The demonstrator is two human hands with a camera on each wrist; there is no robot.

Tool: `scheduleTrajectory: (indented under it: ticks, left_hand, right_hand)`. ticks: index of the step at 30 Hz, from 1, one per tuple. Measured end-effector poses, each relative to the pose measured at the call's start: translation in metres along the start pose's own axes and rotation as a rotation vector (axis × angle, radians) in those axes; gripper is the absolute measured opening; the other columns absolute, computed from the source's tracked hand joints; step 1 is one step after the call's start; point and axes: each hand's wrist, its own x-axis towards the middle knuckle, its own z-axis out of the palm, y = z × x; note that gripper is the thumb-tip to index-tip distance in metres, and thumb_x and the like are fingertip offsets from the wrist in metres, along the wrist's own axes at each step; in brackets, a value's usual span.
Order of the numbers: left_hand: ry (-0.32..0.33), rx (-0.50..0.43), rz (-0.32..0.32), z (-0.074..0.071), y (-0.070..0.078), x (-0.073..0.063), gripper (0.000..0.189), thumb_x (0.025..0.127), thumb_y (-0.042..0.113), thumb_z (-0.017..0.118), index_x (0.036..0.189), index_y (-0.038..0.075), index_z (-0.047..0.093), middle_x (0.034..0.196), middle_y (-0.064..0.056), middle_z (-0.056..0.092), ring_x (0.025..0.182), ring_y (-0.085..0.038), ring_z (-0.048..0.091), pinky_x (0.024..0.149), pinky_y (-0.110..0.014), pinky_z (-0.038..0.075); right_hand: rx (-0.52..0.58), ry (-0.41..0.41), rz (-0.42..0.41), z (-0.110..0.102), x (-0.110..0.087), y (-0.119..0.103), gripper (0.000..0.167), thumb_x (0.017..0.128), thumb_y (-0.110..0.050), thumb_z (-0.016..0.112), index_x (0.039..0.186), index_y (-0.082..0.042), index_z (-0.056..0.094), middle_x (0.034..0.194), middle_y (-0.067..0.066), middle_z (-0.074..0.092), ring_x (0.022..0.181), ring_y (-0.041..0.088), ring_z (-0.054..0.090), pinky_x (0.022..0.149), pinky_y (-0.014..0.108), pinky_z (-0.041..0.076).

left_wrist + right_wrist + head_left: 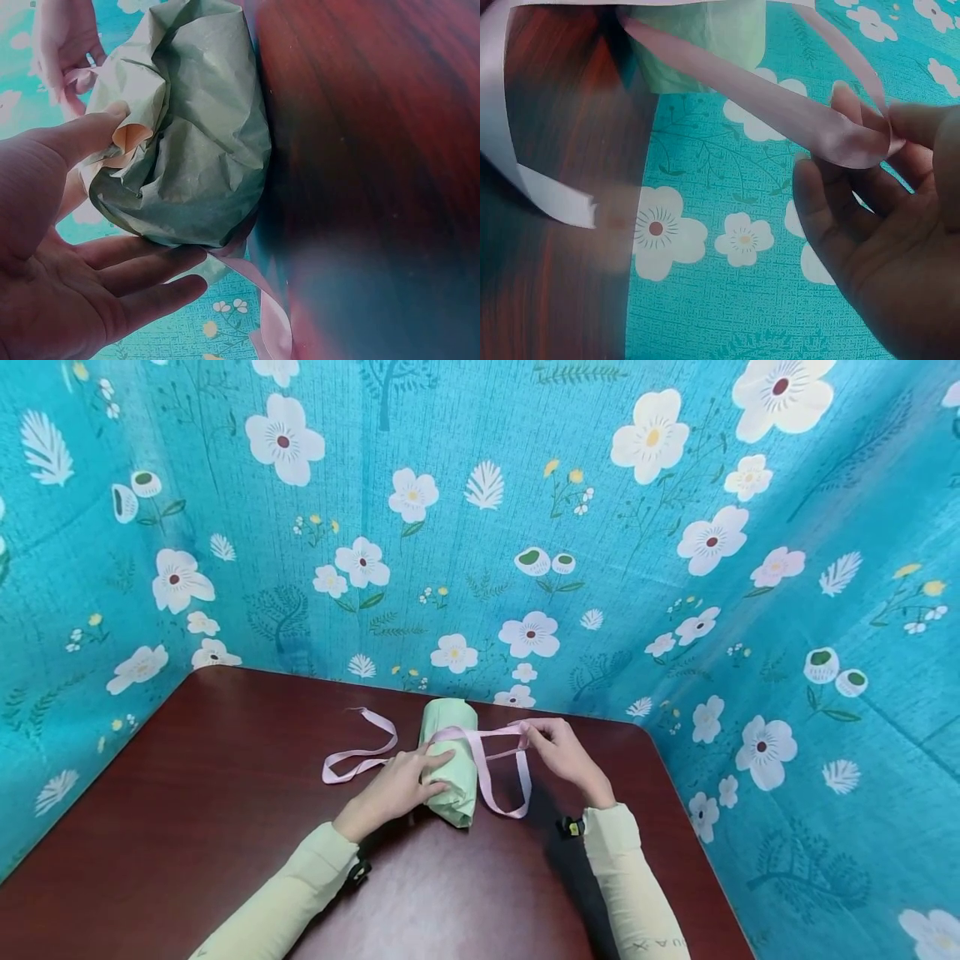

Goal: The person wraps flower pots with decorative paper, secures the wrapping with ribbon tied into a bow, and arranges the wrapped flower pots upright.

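A roll-shaped package wrapped in pale green paper [454, 777] lies on the table, its folded, crumpled end [202, 127] toward the wearer. My left hand [401, 787] grips it from the left; in the left wrist view the thumb presses the paper folds while the fingers lie along its side. A pink ribbon [486, 777] passes over the package and forms a loop on its right. Up at that loop, my right hand [558, 750] pinches the ribbon between thumb and fingers. The ribbon's other end [352, 753] trails in a curve on the table to the left.
The dark red-brown wooden table [225, 793] has its far edge close behind the package. A turquoise flowered cloth [480, 527] hangs along the back and both sides. One cut ribbon end [574, 210] dangles to the left in the right wrist view.
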Motion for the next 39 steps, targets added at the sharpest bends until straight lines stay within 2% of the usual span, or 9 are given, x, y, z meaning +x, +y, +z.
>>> scheduleTrajectory:
  ticks: [4, 9, 17, 20, 22, 24, 27, 35, 39]
  left_hand:
    - [-0.003, 0.007, -0.006, 0.0, -0.001, -0.001, 0.057, 0.091, 0.031, 0.078, 0.143, 0.015, 0.061, 0.145, -0.035, 0.047, 0.102, -0.035, 0.071, 0.086, -0.044, 0.057]
    - [0.0, 0.002, -0.01, 0.0, 0.0, -0.001, 0.057, 0.09, 0.03, 0.079, 0.142, 0.015, 0.061, 0.146, -0.033, 0.048, 0.104, -0.036, 0.07, 0.086, -0.045, 0.057]
    - [-0.011, 0.002, -0.029, 0.001, 0.0, -0.002, 0.057, 0.089, 0.03, 0.079, 0.142, 0.016, 0.062, 0.145, -0.034, 0.049, 0.08, -0.028, 0.069, 0.081, -0.042, 0.056]
    - [-0.018, -0.004, -0.038, 0.0, 0.001, -0.001, 0.057, 0.089, 0.03, 0.08, 0.141, 0.017, 0.062, 0.146, -0.033, 0.048, 0.058, -0.013, 0.056, 0.074, -0.037, 0.055]
    - [-0.021, -0.01, -0.046, 0.0, 0.001, -0.001, 0.057, 0.089, 0.031, 0.08, 0.142, 0.017, 0.062, 0.147, -0.033, 0.046, 0.047, -0.005, 0.037, 0.069, -0.032, 0.052]
    - [-0.022, -0.015, -0.048, 0.001, 0.001, 0.001, 0.058, 0.089, 0.031, 0.08, 0.142, 0.017, 0.062, 0.148, -0.034, 0.044, 0.043, -0.001, 0.025, 0.066, -0.029, 0.049]
    - [-0.019, -0.012, -0.047, 0.001, 0.001, 0.002, 0.058, 0.089, 0.032, 0.079, 0.142, 0.018, 0.062, 0.148, -0.035, 0.044, 0.044, 0.001, 0.022, 0.068, -0.03, 0.05]
    - [-0.015, 0.0, -0.053, 0.002, 0.002, 0.0, 0.057, 0.089, 0.032, 0.08, 0.142, 0.019, 0.062, 0.144, -0.039, 0.044, 0.045, 0.0, 0.023, 0.07, -0.035, 0.052]
    - [-0.002, 0.026, -0.039, 0.001, 0.003, 0.001, 0.057, 0.088, 0.032, 0.08, 0.141, 0.019, 0.063, 0.143, -0.038, 0.048, 0.052, -0.006, 0.04, 0.073, -0.037, 0.054]
  right_hand:
    - [0.055, -0.03, -0.019, 0.006, -0.003, 0.0, 0.018, 0.101, -0.014, 0.063, 0.101, -0.008, 0.08, 0.087, 0.007, 0.076, 0.076, 0.02, 0.066, 0.065, 0.027, 0.051]
    - [0.081, -0.099, -0.033, 0.014, -0.006, -0.006, 0.015, 0.099, -0.016, 0.067, 0.103, -0.01, 0.08, 0.08, 0.01, 0.073, 0.065, 0.015, 0.057, 0.059, 0.028, 0.05]
    - [0.028, -0.021, 0.003, 0.004, -0.005, -0.015, 0.009, 0.095, -0.013, 0.072, 0.102, -0.014, 0.078, 0.075, 0.01, 0.065, 0.061, 0.015, 0.052, 0.054, 0.027, 0.045]
    - [-0.005, -0.036, -0.006, -0.003, -0.005, -0.012, 0.026, 0.09, -0.008, 0.076, 0.116, -0.01, 0.073, 0.084, 0.006, 0.063, 0.066, 0.018, 0.055, 0.056, 0.027, 0.048]
    - [-0.028, -0.032, -0.021, -0.007, -0.004, -0.009, 0.039, 0.088, -0.003, 0.077, 0.126, -0.008, 0.069, 0.093, 0.006, 0.063, 0.073, 0.019, 0.06, 0.062, 0.027, 0.052]
    - [-0.055, -0.014, -0.029, -0.009, -0.004, -0.005, 0.047, 0.087, 0.0, 0.077, 0.132, -0.007, 0.066, 0.101, 0.008, 0.064, 0.08, 0.02, 0.062, 0.066, 0.026, 0.053]
    - [-0.048, -0.02, -0.013, -0.008, -0.005, -0.001, 0.046, 0.086, 0.002, 0.077, 0.13, -0.006, 0.066, 0.104, 0.011, 0.068, 0.083, 0.019, 0.066, 0.07, 0.027, 0.055]
    - [0.003, -0.159, 0.062, 0.01, -0.008, -0.004, 0.029, 0.092, -0.018, 0.076, 0.119, -0.008, 0.073, 0.086, 0.005, 0.071, 0.065, 0.014, 0.06, 0.057, 0.026, 0.049]
    - [0.063, -0.231, 0.111, 0.028, -0.005, -0.008, 0.023, 0.093, -0.019, 0.076, 0.111, -0.005, 0.073, 0.087, 0.009, 0.072, 0.067, 0.025, 0.069, 0.061, 0.031, 0.058]
